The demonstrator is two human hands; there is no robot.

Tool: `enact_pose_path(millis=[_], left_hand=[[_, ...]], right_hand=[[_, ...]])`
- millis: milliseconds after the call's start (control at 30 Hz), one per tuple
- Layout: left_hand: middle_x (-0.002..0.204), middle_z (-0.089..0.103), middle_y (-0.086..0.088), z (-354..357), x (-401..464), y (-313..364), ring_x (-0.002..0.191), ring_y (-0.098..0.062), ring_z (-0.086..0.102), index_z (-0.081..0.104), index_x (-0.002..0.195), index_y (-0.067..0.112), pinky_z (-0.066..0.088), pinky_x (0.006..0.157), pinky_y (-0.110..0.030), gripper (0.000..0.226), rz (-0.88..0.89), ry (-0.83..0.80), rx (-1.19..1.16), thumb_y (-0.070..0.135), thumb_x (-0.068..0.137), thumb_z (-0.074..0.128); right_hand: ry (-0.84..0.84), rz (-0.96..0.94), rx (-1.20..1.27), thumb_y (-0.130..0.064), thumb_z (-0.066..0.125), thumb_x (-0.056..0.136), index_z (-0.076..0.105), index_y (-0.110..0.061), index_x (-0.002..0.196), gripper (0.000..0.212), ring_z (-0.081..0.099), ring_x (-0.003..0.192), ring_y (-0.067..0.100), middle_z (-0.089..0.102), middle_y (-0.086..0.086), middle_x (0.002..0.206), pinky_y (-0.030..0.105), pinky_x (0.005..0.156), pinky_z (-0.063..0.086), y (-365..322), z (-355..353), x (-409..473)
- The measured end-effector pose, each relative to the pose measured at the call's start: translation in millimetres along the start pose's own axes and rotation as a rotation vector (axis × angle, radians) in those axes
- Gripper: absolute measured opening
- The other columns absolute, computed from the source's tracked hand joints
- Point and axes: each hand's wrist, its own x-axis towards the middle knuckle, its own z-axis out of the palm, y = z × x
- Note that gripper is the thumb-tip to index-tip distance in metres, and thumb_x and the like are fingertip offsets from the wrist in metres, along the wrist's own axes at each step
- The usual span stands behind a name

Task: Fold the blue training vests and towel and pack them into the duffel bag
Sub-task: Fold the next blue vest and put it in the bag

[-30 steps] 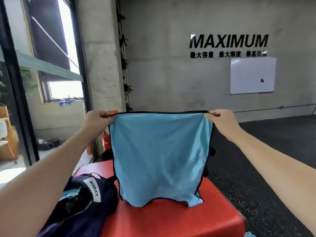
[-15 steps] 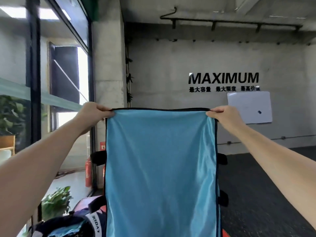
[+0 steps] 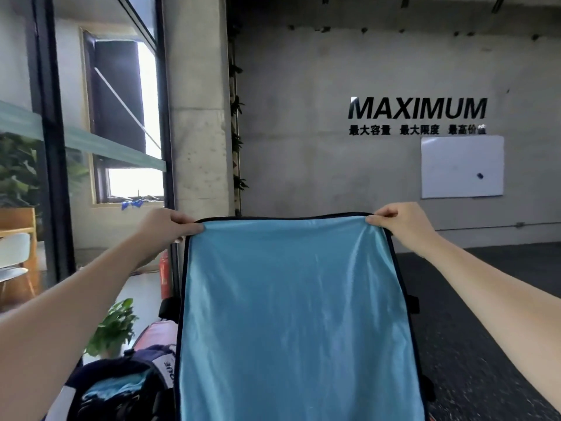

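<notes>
A light blue training vest (image 3: 299, 317) with black trim hangs stretched out flat in front of me, its lower end out of frame. My left hand (image 3: 165, 226) pinches its top left corner and my right hand (image 3: 400, 221) pinches its top right corner, both held up at arm's length. The dark navy duffel bag (image 3: 121, 381) sits open at the lower left, with light blue fabric showing inside it. The vest hides most of the red surface under the bag.
A pink-red edge of the surface (image 3: 158, 331) shows beside the bag. A potted plant (image 3: 113, 326) and a red fire extinguisher (image 3: 164, 271) stand by the concrete pillar (image 3: 197, 117). Dark floor (image 3: 485, 299) stretches to the right, with a whiteboard (image 3: 461, 167) on the far wall.
The vest was lifted off the red surface and now hangs longer and flatter. My view tilted up and then partly back down; both hands kept their hold on the top corners.
</notes>
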Motion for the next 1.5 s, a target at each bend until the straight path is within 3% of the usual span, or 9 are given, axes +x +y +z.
enact_pose_path(millis=[200,333,500,567,667,833,1133,1300,1500], left_hand=[[0.077,0.072,-0.004,48,-4,-75,0.069,-0.018,0.06,0.076,0.083,0.011,0.045,0.065,-0.023,0.012,-0.067,0.025,0.074,0.013,0.077,0.086],[0.083,0.069,-0.008,80,-13,-107,0.072,-0.018,0.06,0.067,0.095,0.014,0.04,0.059,-0.017,0.02,-0.035,0.009,0.203,0.005,0.081,0.078],[0.088,0.072,0.002,106,-18,-123,0.083,-0.016,0.065,0.076,0.094,0.022,0.047,0.07,-0.024,0.022,-0.122,-0.106,0.354,0.003,0.086,0.067],[0.08,0.074,0.002,112,-18,-127,0.078,-0.016,0.07,0.076,0.085,0.018,0.051,0.068,-0.022,0.019,-0.194,-0.132,0.366,0.001,0.078,0.071],[0.07,0.075,-0.001,117,-14,-128,0.062,-0.014,0.073,0.075,0.076,0.012,0.06,0.066,-0.025,0.007,-0.222,-0.137,0.293,0.012,0.076,0.082],[0.062,0.07,-0.013,125,-6,-134,0.041,-0.01,0.064,0.069,0.076,0.005,0.045,0.041,-0.015,0.014,-0.23,-0.109,0.286,0.011,0.084,0.079],[0.071,0.072,-0.017,159,31,-166,0.052,-0.02,0.071,0.064,0.082,0.005,0.051,0.043,-0.019,0.012,-0.286,-0.057,0.224,0.006,0.089,0.074],[0.091,0.075,-0.009,176,78,-181,0.076,-0.022,0.075,0.073,0.097,0.008,0.062,0.078,-0.037,0.009,-0.211,-0.125,0.319,0.007,0.089,0.073],[0.082,0.072,-0.006,168,158,-146,0.074,-0.023,0.068,0.077,0.089,0.011,0.052,0.063,-0.027,0.005,-0.087,-0.01,0.348,0.016,0.087,0.075]], right_hand=[[-0.082,-0.005,-0.143,-0.029,0.081,0.084,0.065,-0.022,0.086,0.018,0.062,0.084,0.009,0.068,-0.006,0.086,0.024,0.069,0.043,56,61,-6],[-0.264,-0.004,-0.311,-0.023,0.07,0.093,0.065,-0.025,0.101,0.009,0.063,0.09,0.012,0.065,-0.006,0.096,0.03,0.079,0.047,86,89,-15],[-0.394,0.254,-0.34,-0.003,0.069,0.087,0.064,-0.009,0.1,0.016,0.075,0.074,0.02,0.071,0.009,0.092,0.038,0.073,0.062,103,121,-15],[-0.387,0.286,-0.31,-0.004,0.074,0.08,0.067,-0.013,0.094,0.018,0.074,0.085,0.021,0.071,0.008,0.096,0.039,0.083,0.061,107,130,-16],[-0.346,0.291,-0.226,-0.011,0.076,0.084,0.07,-0.008,0.086,0.007,0.075,0.07,0.022,0.075,0.014,0.084,0.036,0.075,0.063,111,135,-20],[-0.266,0.286,-0.165,-0.009,0.069,0.094,0.065,-0.002,0.084,0.013,0.074,0.059,0.019,0.071,0.017,0.075,0.039,0.058,0.062,120,138,-23],[-0.19,0.315,-0.141,-0.01,0.062,0.098,0.058,-0.003,0.083,0.017,0.073,0.058,0.021,0.069,0.018,0.074,0.039,0.054,0.061,154,175,7],[-0.227,0.357,-0.101,-0.004,0.059,0.099,0.06,-0.005,0.087,0.012,0.075,0.064,0.026,0.066,0.021,0.092,0.047,0.067,0.064,174,198,53],[-0.158,0.138,-0.275,-0.019,0.066,0.096,0.066,-0.014,0.092,0.007,0.059,0.088,0.021,0.068,0.006,0.096,0.027,0.079,0.042,155,184,139]])
